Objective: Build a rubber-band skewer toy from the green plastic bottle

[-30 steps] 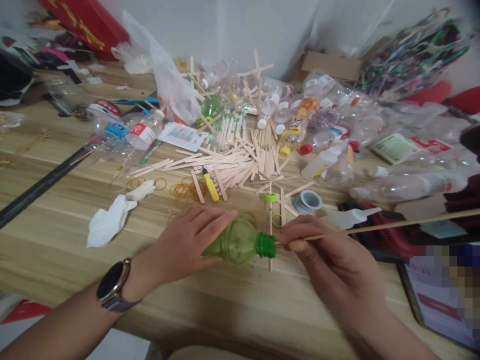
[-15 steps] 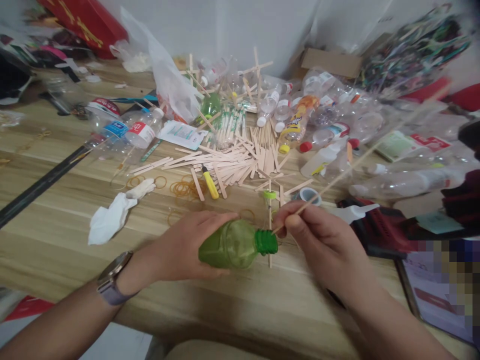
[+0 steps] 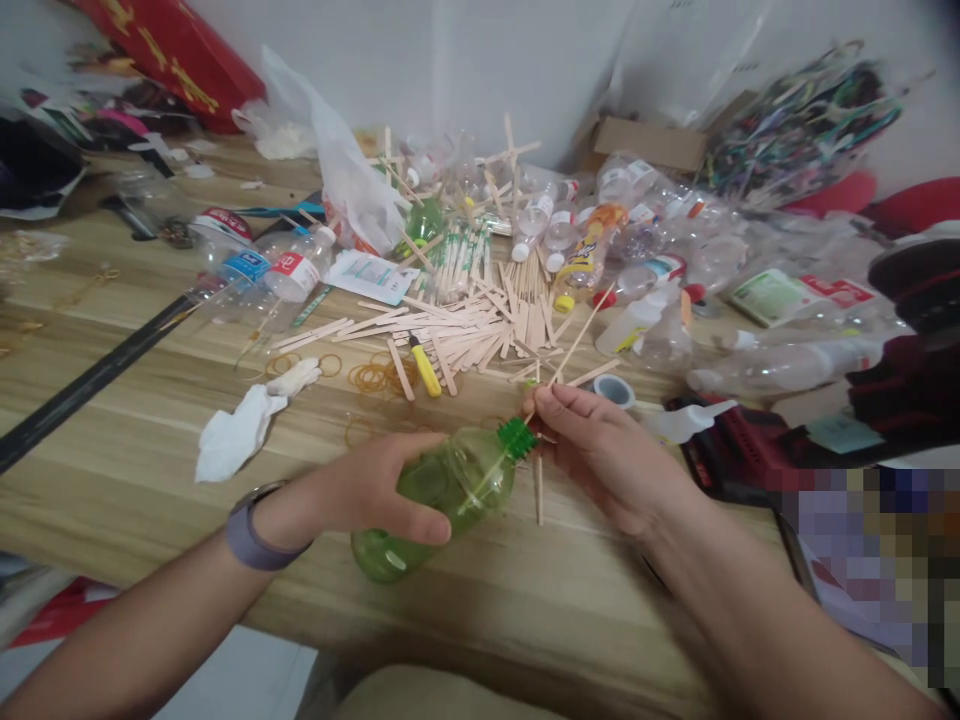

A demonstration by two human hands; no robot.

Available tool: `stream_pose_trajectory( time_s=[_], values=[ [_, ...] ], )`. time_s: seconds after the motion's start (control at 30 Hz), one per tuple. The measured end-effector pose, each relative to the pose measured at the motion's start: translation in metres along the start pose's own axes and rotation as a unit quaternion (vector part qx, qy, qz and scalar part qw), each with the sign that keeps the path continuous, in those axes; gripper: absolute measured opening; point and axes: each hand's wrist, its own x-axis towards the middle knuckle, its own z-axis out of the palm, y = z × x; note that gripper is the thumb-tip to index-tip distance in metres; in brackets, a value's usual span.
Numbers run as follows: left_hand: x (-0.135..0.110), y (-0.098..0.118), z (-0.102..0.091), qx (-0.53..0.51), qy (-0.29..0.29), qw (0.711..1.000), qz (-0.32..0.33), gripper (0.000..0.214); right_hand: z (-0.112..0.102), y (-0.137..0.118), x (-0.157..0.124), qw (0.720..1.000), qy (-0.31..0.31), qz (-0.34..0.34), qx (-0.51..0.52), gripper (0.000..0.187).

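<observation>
green bottle [image 3: 474, 482] tilts in left hand [image 3: 369, 488], thumb across its side.

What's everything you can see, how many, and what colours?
Green bottle: one, green, in left hand.
Thin stick: one, pale, entering bottle neck.
Flat sticks: many, pale, middle.
Tool: one, yellow handle, among flat sticks.
Rubber bands: several, tan, left of tool.
Crumpled tissue: some, white, left.
Clear bottles: many, coloured labels, mostly right.
Plastic bags: some, whitish, back left.
Roll: one, grey, beyond right hand.
Cardboard box: one, brown, back right.
Tangled strips: many, mixed, back right.
Table: one, brown, underneath.
Rest: too small or blurred.
Wristwatch: one, purple strap, behind left hand.
Left hand: one, bare, around green bottle.
Right hand: one, bare, pinching thin stick.
</observation>
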Motion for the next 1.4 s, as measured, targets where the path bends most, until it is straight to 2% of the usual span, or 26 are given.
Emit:
stream_pose_trajectory(
  time_s=[0.13, 0.3, 0.5, 0.57, 0.67, 1.07, 1.2, 1.4],
  values=[
    [0.003, -0.002, 0.003, -0.04, -0.003, 0.999, 0.01, 0.059, 0.006, 0.005, -0.005, 0.998, 0.025, -0.004, 0.054, 0.038],
    [0.008, -0.007, 0.011, -0.143, -0.008, 0.99, -0.002, 0.059, 0.021, 0.018, -0.011, 0.986, 0.097, -0.048, 0.13, 0.043],
    [0.011, -0.006, 0.029, -0.261, -0.005, 0.965, -0.017, 0.053, 0.034, 0.032, -0.014, 0.971, 0.137, -0.108, 0.165, 0.032],
    [0.01, -0.005, 0.035, -0.295, -0.005, 0.955, -0.019, 0.053, 0.035, 0.033, -0.016, 0.969, 0.136, -0.111, 0.175, 0.032],
    [0.008, -0.002, 0.043, -0.331, -0.005, 0.944, -0.017, 0.053, 0.032, 0.033, -0.018, 0.972, 0.096, -0.1, 0.19, 0.034],
    [0.005, 0.004, 0.061, -0.327, 0.028, 0.945, -0.013, 0.045, 0.012, 0.033, -0.03, 0.986, 0.063, -0.125, 0.094, 0.033],
    [0.005, 0.003, 0.06, -0.317, 0.033, 0.948, -0.028, 0.047, 0.01, 0.028, -0.033, 0.987, 0.049, -0.093, 0.118, 0.028],
    [0.007, -0.002, 0.056, -0.299, 0.017, 0.954, -0.02, 0.038, 0.008, 0.028, -0.033, 0.983, 0.08, -0.062, 0.152, 0.024]
  ],
)
